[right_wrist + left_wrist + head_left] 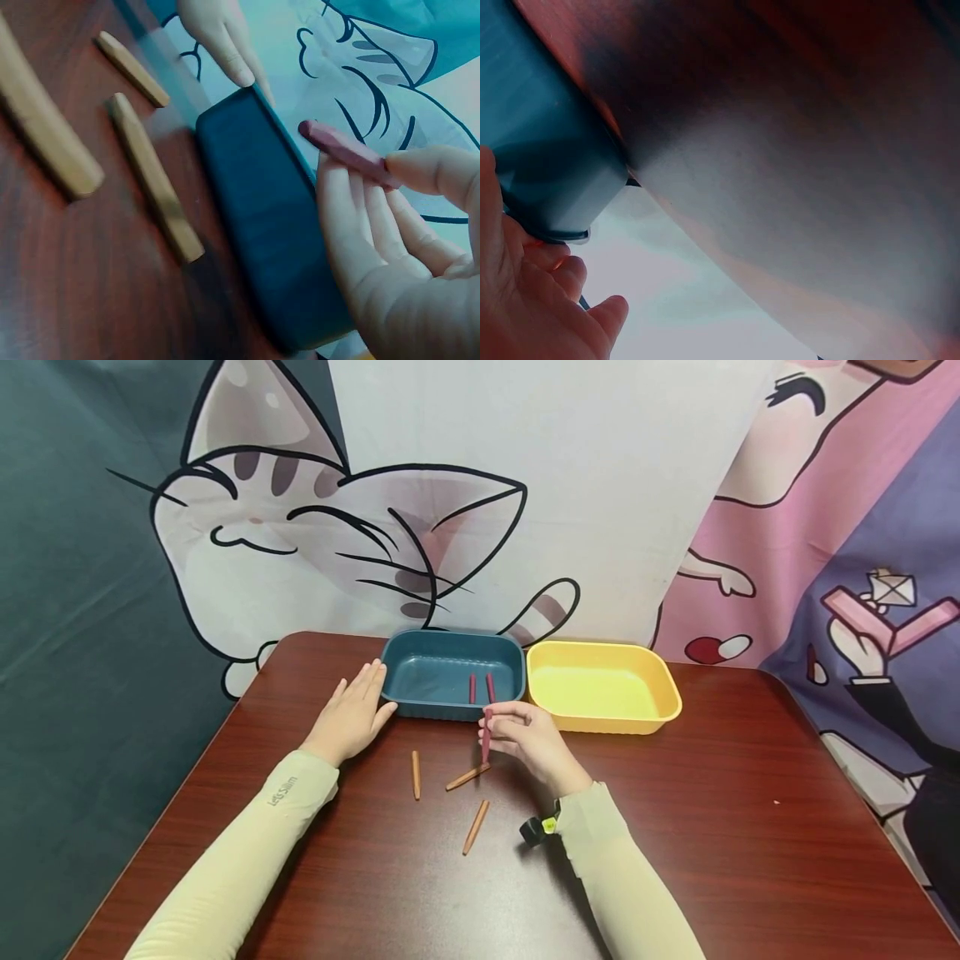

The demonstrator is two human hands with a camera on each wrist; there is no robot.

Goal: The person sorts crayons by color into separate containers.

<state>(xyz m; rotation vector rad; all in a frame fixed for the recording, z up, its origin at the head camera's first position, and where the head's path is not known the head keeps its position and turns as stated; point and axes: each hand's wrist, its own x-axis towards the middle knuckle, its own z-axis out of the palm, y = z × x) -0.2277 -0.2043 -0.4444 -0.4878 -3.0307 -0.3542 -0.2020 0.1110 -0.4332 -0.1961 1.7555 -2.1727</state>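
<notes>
My right hand (528, 739) pinches a dark red crayon (349, 152) between thumb and fingers, just in front of the blue bin (435, 710). In the head view, this crayon stands nearly upright near the bin's front wall. Two more dark red crayons, one to the left (472, 688) and one to the right (491, 687), lie inside the bin. My left hand (348, 714) has its fingers straight, touching the bin's left end. Below the bin, three orange-brown crayons lie on the table: an upright-lying one (416, 775), a slanted one (461, 779) and a nearer one (476, 827).
A yellow bin (607, 725) stands right beside the blue one, with nothing visible in it. The brown table (750, 827) reaches back to a cloth backdrop (600, 485) printed with cartoon figures. A dark wrist camera (532, 832) hangs under my right cuff.
</notes>
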